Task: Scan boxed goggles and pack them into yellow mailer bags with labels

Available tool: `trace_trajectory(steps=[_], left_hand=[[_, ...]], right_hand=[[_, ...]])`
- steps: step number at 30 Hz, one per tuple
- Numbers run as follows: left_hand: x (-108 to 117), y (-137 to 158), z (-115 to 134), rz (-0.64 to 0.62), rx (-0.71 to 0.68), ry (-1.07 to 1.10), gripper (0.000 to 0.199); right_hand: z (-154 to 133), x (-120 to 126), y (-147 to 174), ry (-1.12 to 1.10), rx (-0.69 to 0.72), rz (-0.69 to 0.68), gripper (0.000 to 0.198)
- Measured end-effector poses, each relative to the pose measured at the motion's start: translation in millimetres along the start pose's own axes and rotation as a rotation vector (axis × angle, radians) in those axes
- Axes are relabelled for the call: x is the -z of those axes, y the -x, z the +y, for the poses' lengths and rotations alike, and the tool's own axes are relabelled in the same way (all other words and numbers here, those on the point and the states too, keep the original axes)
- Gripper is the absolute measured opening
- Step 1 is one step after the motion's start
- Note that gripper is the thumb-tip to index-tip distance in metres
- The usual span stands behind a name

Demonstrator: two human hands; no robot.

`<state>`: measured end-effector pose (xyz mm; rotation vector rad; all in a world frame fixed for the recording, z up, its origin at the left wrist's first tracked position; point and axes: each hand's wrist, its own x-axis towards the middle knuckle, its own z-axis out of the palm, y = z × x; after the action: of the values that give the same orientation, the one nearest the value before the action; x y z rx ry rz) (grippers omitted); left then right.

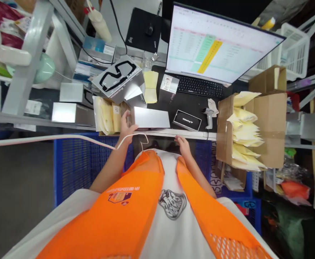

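Note:
My left hand (126, 126) grips the left end of a long silver-white box (152, 118) at the desk's front edge, its thumb on the near side. A thin white cord (135, 134) passes by that wrist. My right hand (183, 145) is just in front of the desk edge, apart from the box, with fingers loosely bent and nothing visible in them. To the right of the box lies a small black box (187, 120) with a white border and lettering. Beyond it a grey handheld scanner (209, 117) rests on the desk.
A carton (224, 133) of yellow padded envelopes stands at the right. Behind are a monitor (222, 43), a keyboard (199, 86) and yellow paper slips (151, 86). Grey printed boxes (119, 79) are stacked at the left. A blue crate (73, 165) sits below the desk.

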<state>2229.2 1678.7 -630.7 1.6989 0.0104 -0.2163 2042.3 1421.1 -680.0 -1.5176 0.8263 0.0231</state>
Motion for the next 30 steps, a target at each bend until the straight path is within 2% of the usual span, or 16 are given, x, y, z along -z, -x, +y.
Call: trace_trajectory(steps=[3,5,8,12,16,22,27,30], left_hand=[[19,25,3,-0.192,0.081,0.425,0.097],[24,43,9,-0.316,0.189,0.541,0.095],[24,64,17,-0.403,0.345,0.594,0.098],[24,83,16,-0.304,0.38,0.618,0.095],[35,95,9,-0.239,0.395,0.626,0.099],[49,100,12,-0.161,0.443,0.739,0.094],[47,94,31,-0.166,0.413,0.835,0.092],[44,94,42,-0.207,0.312,0.838,0.099]], right_hand=[[-37,-3,8,-0.148,0.095,-0.108,0.063],[-62,-7,20,-0.171,0.221,-0.172,0.072],[-92,-13,40,-0.073,0.393,-0.145,0.072],[-117,-19,61,0.084,0.566,-0.119,0.053],[-130,-25,63,0.294,0.822,-0.081,0.03],[-149,-24,50,0.414,1.128,-0.183,0.024],[-174,-5,53,0.456,1.235,-0.137,0.018],[-185,13,60,0.442,1.226,-0.062,0.02]])
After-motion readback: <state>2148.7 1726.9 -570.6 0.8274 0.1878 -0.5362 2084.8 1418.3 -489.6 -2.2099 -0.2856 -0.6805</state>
